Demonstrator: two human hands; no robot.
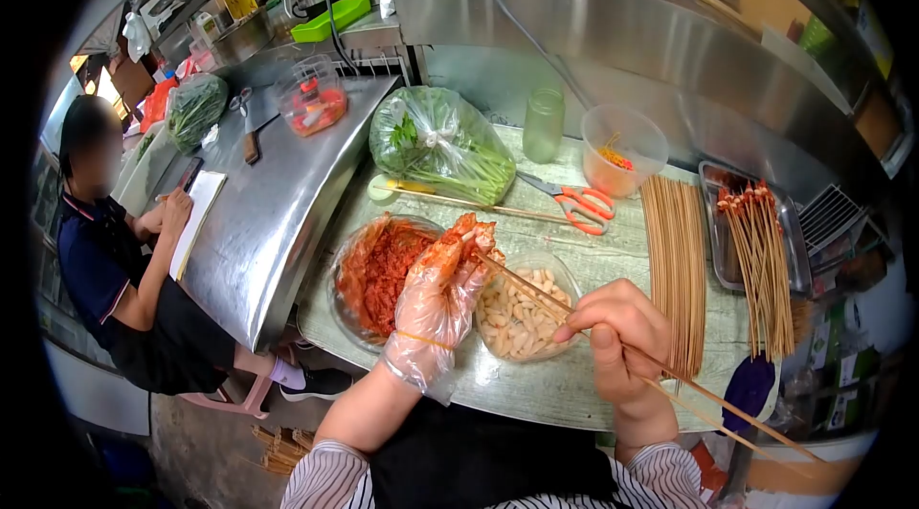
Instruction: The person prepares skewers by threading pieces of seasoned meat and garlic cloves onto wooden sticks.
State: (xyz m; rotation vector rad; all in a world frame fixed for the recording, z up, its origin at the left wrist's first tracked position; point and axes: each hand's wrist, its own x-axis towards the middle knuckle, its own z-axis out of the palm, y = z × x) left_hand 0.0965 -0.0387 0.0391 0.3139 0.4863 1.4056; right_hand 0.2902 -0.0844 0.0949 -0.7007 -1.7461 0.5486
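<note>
My left hand (436,303), in a clear plastic glove with a rubber band at the wrist, pinches red marinated meat at the skewer tips. It is between a bowl of red meat (383,265) and a bowl of pale cloves or beans (522,317). My bare right hand (620,341) is closed around thin wooden skewers (708,397), whose far ends stick out to the lower right. Beyond it a row of bare skewers (675,270) lies side by side. Skewers with red meat on their tips (763,260) rest on a metal tray (713,185) at the right.
Orange-handled scissors (584,207), a bag of greens (440,140), a green glass jar (545,126) and a clear tub (624,150) stand at the back. A seated person (115,260) writes at the steel counter (278,212) on the left.
</note>
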